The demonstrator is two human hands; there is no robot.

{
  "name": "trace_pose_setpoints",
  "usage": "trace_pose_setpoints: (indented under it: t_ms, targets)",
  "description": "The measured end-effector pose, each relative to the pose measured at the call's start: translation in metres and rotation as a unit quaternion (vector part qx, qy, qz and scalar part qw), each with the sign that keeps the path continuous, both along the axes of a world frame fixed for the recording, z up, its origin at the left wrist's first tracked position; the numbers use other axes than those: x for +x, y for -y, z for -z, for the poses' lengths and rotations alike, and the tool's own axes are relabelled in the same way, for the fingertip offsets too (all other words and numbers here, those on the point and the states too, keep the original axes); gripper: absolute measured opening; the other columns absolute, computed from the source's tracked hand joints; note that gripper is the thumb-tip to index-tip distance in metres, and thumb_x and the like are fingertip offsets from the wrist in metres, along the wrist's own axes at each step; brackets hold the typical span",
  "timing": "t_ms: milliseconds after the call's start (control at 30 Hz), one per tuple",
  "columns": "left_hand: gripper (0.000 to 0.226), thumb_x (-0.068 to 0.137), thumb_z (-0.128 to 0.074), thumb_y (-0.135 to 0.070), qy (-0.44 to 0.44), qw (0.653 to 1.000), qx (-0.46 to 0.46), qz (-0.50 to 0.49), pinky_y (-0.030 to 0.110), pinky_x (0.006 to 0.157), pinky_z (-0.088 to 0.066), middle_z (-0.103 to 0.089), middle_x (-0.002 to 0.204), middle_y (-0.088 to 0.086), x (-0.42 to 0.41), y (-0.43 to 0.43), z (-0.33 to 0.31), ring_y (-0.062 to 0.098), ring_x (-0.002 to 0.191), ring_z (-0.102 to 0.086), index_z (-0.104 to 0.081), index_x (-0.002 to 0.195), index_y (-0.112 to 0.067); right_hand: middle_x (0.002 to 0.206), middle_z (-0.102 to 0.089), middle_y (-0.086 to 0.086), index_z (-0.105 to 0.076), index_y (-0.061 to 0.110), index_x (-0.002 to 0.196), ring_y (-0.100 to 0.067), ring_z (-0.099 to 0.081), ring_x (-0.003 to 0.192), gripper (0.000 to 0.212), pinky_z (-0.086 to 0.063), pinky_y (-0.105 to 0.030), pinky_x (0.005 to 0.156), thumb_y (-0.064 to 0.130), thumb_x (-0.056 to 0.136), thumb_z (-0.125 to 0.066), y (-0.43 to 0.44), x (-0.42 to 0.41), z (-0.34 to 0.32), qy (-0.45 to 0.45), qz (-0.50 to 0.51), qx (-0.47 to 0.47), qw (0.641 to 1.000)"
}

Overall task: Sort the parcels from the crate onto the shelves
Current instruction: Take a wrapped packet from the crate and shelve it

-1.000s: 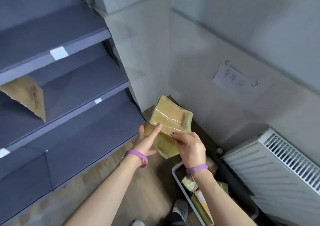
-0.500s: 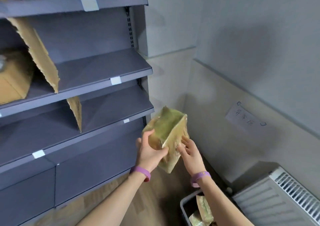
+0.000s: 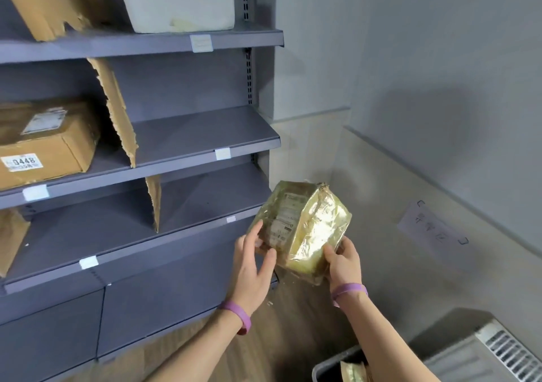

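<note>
Both my hands are on the parcel (image 3: 302,229), a gold-green film-wrapped pack with a printed label on the face turned toward me. It is off the crate (image 3: 324,367) and held in the air, tilted, just beside the right end of the shelves (image 3: 176,158), level with the front edge of the third shelf down; it rests on no shelf. My right hand (image 3: 343,261) grips its lower right corner, with the thumb on the front face and the fingers curled round underneath. My left hand (image 3: 252,267) is at the lower left corner, with the fingers spread and nearly straight along the left edge and the thumb lying on the labelled face; this is a steadying touch rather than a closed grip. A purple band sits on each wrist. The crate is at the bottom edge of the view, below my right forearm, with only its rim and one corner showing; a second parcel (image 3: 352,371) of the same wrap lies inside. On the shelves, a box (image 3: 44,144) with a sticker reading 0448 sits at the left of the second shelf. Torn card dividers (image 3: 117,111) stand upright on the shelves. A white block (image 3: 176,0) occupies the top shelf. Small white tags are fixed to the shelf edges. A radiator (image 3: 484,352) stands at lower right, just beside the crate. A note (image 3: 431,226) is fixed to the wall; its writing is too blurred to read. The floor (image 3: 278,337) is wood-patterned.
</note>
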State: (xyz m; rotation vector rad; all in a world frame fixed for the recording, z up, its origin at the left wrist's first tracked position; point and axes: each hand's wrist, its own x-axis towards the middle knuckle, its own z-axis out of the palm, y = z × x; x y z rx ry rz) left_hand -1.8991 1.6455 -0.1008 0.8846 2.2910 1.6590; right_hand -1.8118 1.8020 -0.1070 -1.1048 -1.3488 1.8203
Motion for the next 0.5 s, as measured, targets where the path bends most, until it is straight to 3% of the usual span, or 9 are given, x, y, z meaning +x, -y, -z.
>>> trace_pose_setpoints:
  t_ms: [67, 133, 200, 300, 433, 500]
  targets:
    - [0.047, 0.094, -0.052, -0.037, -0.011, 0.998, -0.030, -0.053, 0.019, 0.099, -0.030, -0.042, 0.119, -0.007, -0.012, 0.001, 0.003, -0.001, 0.117, -0.037, -0.039, 0.139, -0.036, 0.105, -0.067, 0.003, -0.059, 0.025, 0.108, -0.019, -0.063, 0.102, 0.028, -0.050, -0.045, 0.097, 0.002, 0.097, -0.046, -0.004, 0.002, -0.001, 0.006, 0.008, 0.006, 1.000]
    - [0.057, 0.089, -0.056, -0.041, 0.002, 0.993, -0.082, -0.085, 0.029, 0.105, -0.026, -0.043, 0.127, 0.000, -0.024, 0.002, 0.005, 0.015, 0.125, -0.035, -0.042, 0.140, -0.022, 0.108, -0.068, 0.004, -0.059, 0.023, 0.119, -0.018, -0.063, 0.104, 0.034, -0.050, -0.044, 0.097, 0.002, 0.099, -0.042, -0.008, 0.005, 0.001, 0.000, 0.006, -0.019, 1.000]
    - [0.054, 0.092, -0.054, -0.042, 0.089, 0.989, -0.096, -0.063, 0.032, 0.105, -0.032, -0.046, 0.134, 0.001, -0.029, 0.004, 0.001, 0.017, 0.128, -0.039, -0.042, 0.140, -0.022, 0.110, -0.067, 0.002, -0.055, 0.017, 0.130, -0.021, -0.063, 0.105, 0.038, -0.050, -0.044, 0.096, 0.002, 0.100, -0.038, -0.009, 0.007, 0.002, -0.015, -0.003, -0.059, 0.998]
    - [0.021, 0.097, -0.049, -0.029, 0.246, 0.969, -0.015, 0.007, 0.028, 0.088, -0.049, -0.064, 0.115, -0.002, -0.022, 0.007, -0.011, 0.015, 0.109, -0.059, -0.056, 0.117, -0.026, 0.116, -0.068, -0.001, -0.053, 0.018, 0.133, -0.025, -0.063, 0.109, 0.038, -0.049, -0.047, 0.098, 0.006, 0.101, -0.038, -0.007, 0.007, 0.006, -0.032, -0.021, -0.096, 0.995]
    - [0.016, 0.095, -0.054, -0.020, 0.293, 0.954, 0.056, -0.022, 0.034, 0.089, -0.053, -0.070, 0.102, 0.000, -0.017, 0.013, -0.008, 0.014, 0.099, -0.066, -0.063, 0.109, -0.019, 0.116, -0.068, 0.008, -0.062, 0.031, 0.123, -0.011, -0.063, 0.105, 0.031, -0.049, -0.038, 0.098, 0.031, 0.099, -0.042, -0.006, 0.004, 0.004, 0.074, -0.067, 0.032, 0.994]
    - [0.012, 0.094, -0.057, -0.019, 0.320, 0.941, 0.091, -0.067, 0.033, 0.085, -0.053, -0.072, 0.094, -0.002, -0.014, 0.014, -0.005, 0.013, 0.092, -0.067, -0.066, 0.102, -0.020, 0.118, -0.067, 0.009, -0.062, 0.032, 0.120, -0.011, -0.062, 0.108, 0.034, -0.047, -0.039, 0.101, 0.046, 0.095, -0.044, 0.000, 0.002, -0.001, 0.069, -0.090, 0.039, 0.993]
